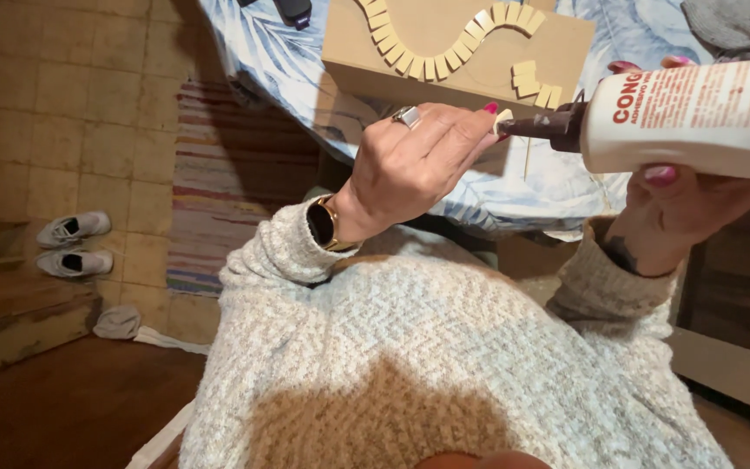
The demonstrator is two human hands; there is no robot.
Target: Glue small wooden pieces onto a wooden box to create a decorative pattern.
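- Wooden piece (503,117), small and pale, sits pinched in the left hand (414,161) fingertips, touching the dark nozzle (542,128).
- Glue bottle (692,113), white, is gripped by the right hand (683,204), at right.
- Cardboard box (453,43) with curved tile rows lies farther off.

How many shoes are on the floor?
2. One white shoe lies on the tiled floor at the left, and the second white shoe lies right beside it, nearer the wooden step. More could be hidden outside the picture.
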